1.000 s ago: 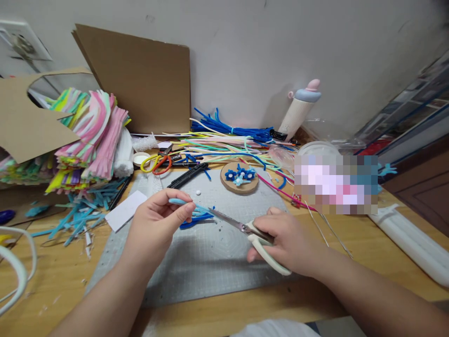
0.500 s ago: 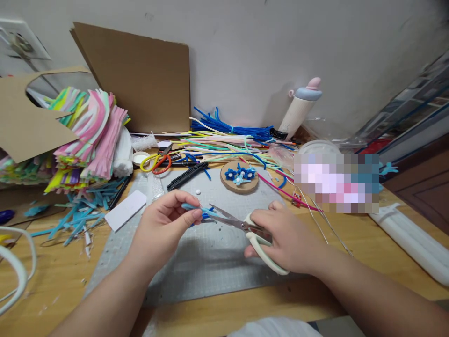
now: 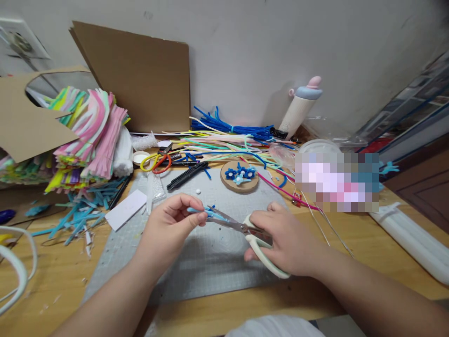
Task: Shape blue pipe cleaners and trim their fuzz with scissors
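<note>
My left hand [image 3: 173, 224] pinches a light blue pipe cleaner [image 3: 218, 215] between thumb and fingers, above the grey cutting mat [image 3: 210, 271]. The pipe cleaner's free end runs between the parted blades of the scissors [image 3: 243, 228]. My right hand [image 3: 280, 238] is wrapped round their pale handles, with the blades pointing left. A bit of dark blue shows behind the blades, mostly hidden. Farther back, a round wooden slice [image 3: 239, 187] bears blue pipe-cleaner flowers [image 3: 242, 172] with white centres.
Behind the mat lie loose coloured pipe cleaners [image 3: 224, 142], yellow-and-orange scissors [image 3: 156, 161] and a black pen-like tool [image 3: 187, 176]. Bundled pipe cleaners [image 3: 91, 135] and light blue offcuts [image 3: 73, 220] are at left. A white bottle [image 3: 300, 107] leans against the wall.
The light blue pipe cleaner and my left fingertips have shifted slightly right, so more of it lies between the blades. The blades have come a little closer together.
</note>
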